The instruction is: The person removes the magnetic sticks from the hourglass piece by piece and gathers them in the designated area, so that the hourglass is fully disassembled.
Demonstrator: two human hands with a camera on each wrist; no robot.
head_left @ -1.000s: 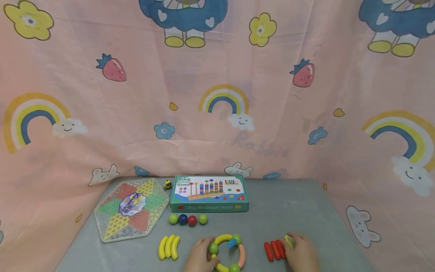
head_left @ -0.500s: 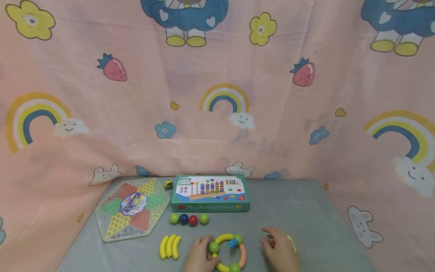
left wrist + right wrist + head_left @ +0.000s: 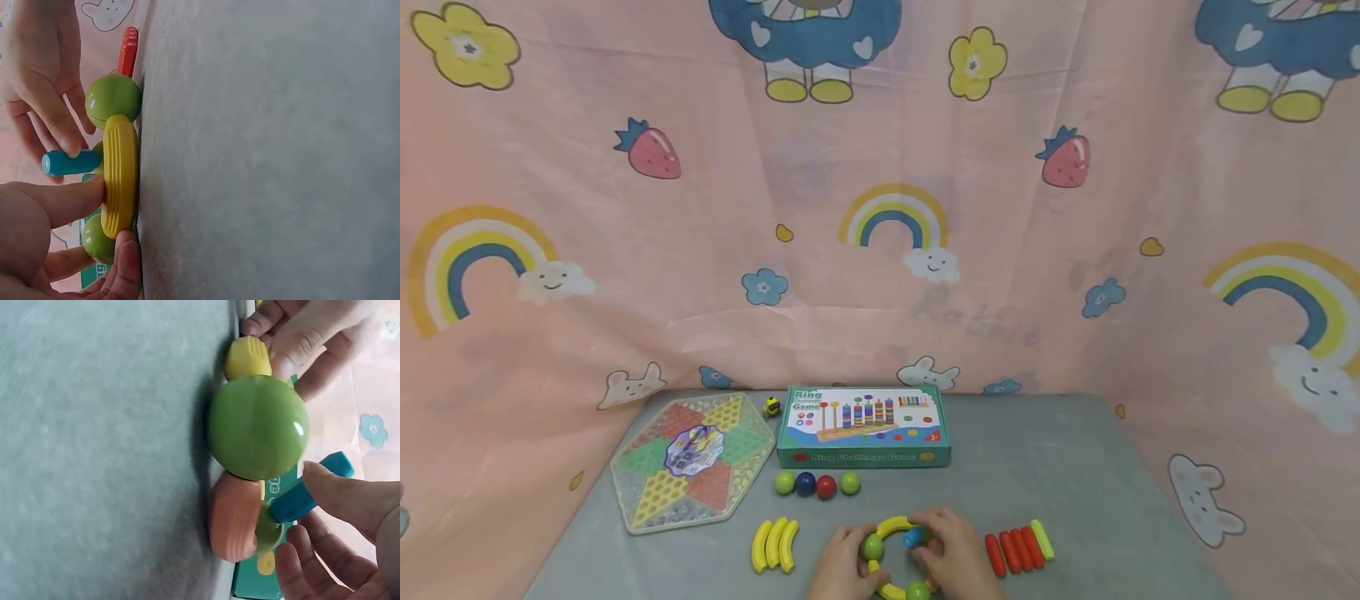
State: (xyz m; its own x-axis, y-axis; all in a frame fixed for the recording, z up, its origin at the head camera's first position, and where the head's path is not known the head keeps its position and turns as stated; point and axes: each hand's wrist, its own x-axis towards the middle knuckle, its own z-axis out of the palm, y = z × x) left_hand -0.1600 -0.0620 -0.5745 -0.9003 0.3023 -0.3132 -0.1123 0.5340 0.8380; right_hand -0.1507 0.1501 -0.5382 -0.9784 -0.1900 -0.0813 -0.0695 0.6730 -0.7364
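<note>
A ring of balls and curved sticks lies on the grey table, made of green balls (image 3: 917, 590), yellow curved sticks (image 3: 120, 175) and an orange curved stick (image 3: 235, 519). My left hand (image 3: 842, 567) holds its left side, thumb on the inner face of a yellow stick and fingers around the outside by a green ball. A short blue stick (image 3: 312, 487) rises at a slant from the ring's far green ball. My right hand (image 3: 958, 554) has thumb and forefinger about that blue stick, the other fingers loosely bent below. It hides much of the ring's right side in the head view.
Right of the ring lie several red sticks (image 3: 1015, 550) and one yellow-green stick (image 3: 1042, 540). On the left are three yellow curved sticks (image 3: 772, 546). Behind stand a row of balls (image 3: 826, 487), a game box (image 3: 863, 427), a hexagonal board (image 3: 692, 462) and a small bee figure (image 3: 772, 407).
My right hand has left the red and yellow-green sticks, which now lie side by side, and moved left to the blue stick. My left hand has stayed on the ring.
</note>
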